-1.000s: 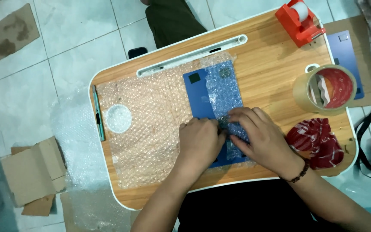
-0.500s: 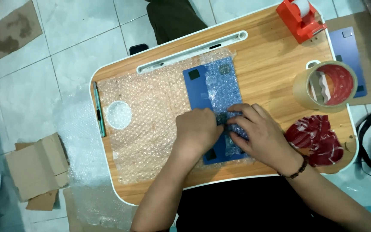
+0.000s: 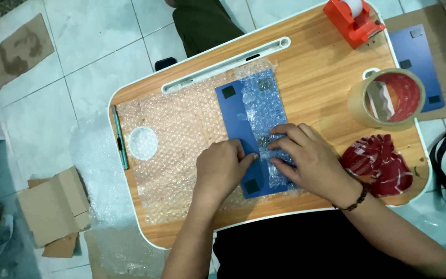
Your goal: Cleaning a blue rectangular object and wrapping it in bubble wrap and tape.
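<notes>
A flat blue panel [image 3: 236,116] with small dark square pads lies on a sheet of bubble wrap [image 3: 181,139] spread over a wooden lap table [image 3: 316,72]. The wrap is folded over the panel's right half. My left hand [image 3: 220,170] presses on the panel's near left part, fingers curled at the fold's edge. My right hand [image 3: 305,157] lies flat on the folded bubble wrap, holding it down against the panel. A bead bracelet is on my right wrist.
A roll of brown tape [image 3: 385,98] and a red tape dispenser [image 3: 354,20] stand at the table's right and far right. Red-and-white crumpled material [image 3: 380,165] lies near my right wrist. A green pen [image 3: 121,138] lies at the left edge. A second blue panel [image 3: 419,51] and cardboard pieces [image 3: 52,206] lie around.
Both hands stay on the panel; my right hand has slid slightly along the folded bubble wrap, pressing it flatter. The view has shifted a little.
</notes>
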